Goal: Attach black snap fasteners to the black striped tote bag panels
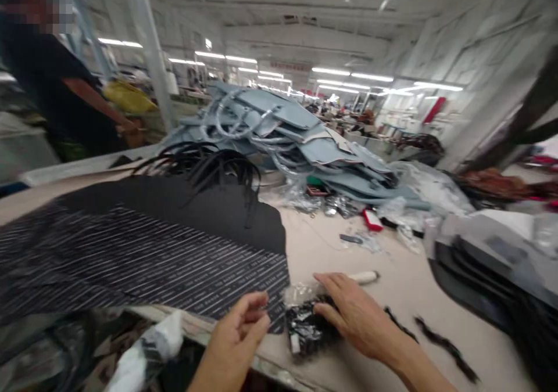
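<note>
A clear plastic bag of small black parts (305, 328) lies near the front edge of the beige table (392, 299). My right hand (353, 316) rests on top of this bag with its fingers stretched out flat. My left hand (239, 331) hovers just left of the bag, its fingers loosely curled with thumb near fingertips, and I can see nothing in them. It sits beside the corner of a dark striped fabric panel (131, 264). A small white cylinder (364, 276) lies just beyond my right hand.
A heap of grey-blue bag panels with handles (288, 136) and black straps (204, 162) fills the table's back. Dark and grey pieces (488, 264) are stacked at right. Two black strips (444, 342) lie near my right forearm. Another person in black (56, 90) stands far left.
</note>
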